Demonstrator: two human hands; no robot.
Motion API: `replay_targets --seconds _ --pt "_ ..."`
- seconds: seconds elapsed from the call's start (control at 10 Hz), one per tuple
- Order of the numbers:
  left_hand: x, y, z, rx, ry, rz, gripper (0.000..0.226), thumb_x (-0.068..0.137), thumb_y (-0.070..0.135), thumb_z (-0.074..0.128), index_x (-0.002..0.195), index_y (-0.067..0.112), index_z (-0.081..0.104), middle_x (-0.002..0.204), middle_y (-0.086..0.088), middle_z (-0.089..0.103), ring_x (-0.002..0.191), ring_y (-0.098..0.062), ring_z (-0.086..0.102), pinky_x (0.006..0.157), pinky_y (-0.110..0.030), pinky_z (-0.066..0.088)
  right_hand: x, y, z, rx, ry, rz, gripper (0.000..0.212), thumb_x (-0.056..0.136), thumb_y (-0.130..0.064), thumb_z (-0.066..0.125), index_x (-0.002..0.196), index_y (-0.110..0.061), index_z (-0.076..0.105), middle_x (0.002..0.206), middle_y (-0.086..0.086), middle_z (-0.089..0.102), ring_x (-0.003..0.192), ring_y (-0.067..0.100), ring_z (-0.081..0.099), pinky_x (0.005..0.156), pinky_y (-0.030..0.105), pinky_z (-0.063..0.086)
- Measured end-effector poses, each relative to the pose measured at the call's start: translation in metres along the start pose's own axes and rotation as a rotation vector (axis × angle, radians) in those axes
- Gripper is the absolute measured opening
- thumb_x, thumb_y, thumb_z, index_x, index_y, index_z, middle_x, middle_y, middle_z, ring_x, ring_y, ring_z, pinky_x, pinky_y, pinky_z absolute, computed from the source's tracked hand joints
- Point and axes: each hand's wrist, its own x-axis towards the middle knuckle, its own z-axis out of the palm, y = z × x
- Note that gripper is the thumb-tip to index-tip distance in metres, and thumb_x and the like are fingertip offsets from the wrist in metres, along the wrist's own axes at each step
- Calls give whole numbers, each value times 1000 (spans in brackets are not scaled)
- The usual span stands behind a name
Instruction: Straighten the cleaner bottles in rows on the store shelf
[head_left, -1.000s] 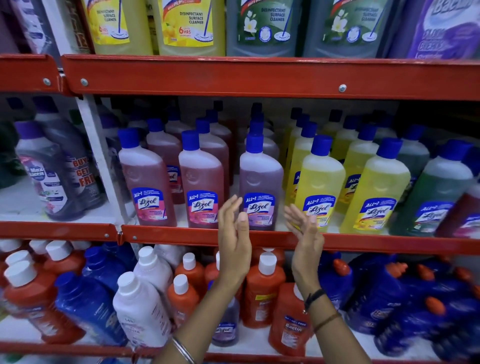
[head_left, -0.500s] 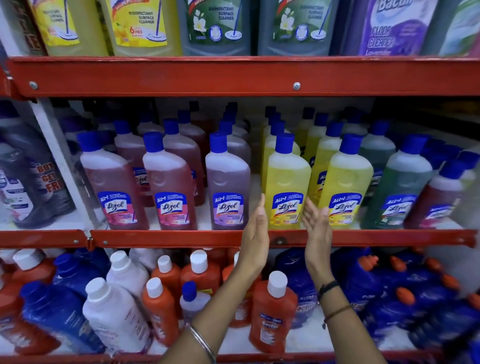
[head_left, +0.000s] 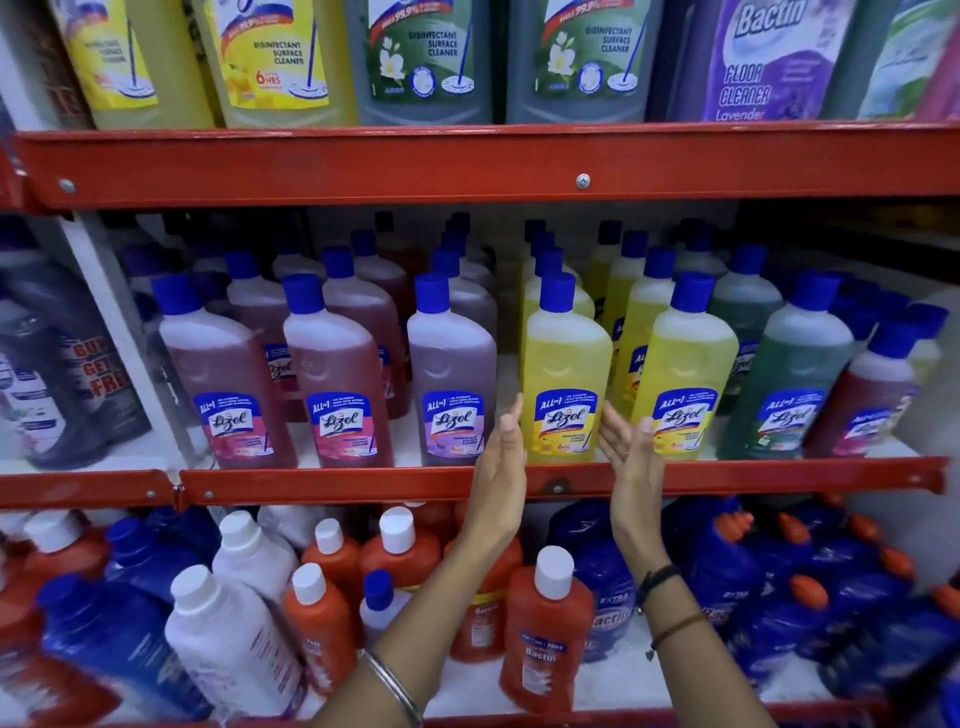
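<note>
Left hand (head_left: 500, 457), right hand (head_left: 626, 441): grip wide, flanking front yellow plastic cleaner bottle (head_left: 566, 374). Pink, purple rows aligned; right-end bottles leaning, pending.

Red shelf rails (head_left: 363, 483). On the middle shelf, blue-capped bottles: reddish-brown (head_left: 337, 374), purple (head_left: 452, 374), yellow (head_left: 566, 364), green (head_left: 789, 374), all with blue labels. Below stand orange bottles with white caps (head_left: 545, 623), a white bottle (head_left: 234, 639) and dark blue bottles with orange caps (head_left: 779, 613).
</note>
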Motion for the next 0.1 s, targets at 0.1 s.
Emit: replay_targets --seconds 0.1 --pt "-6 8 -3 27 102 134 50 83 79 32 123 55 48 142 6 51 133 -8 44 113 -48 33 -15 12 -12 51 14 -46 90 76 -80 34 128 -10 53 126 5 61 116 7 59 94 15 47"
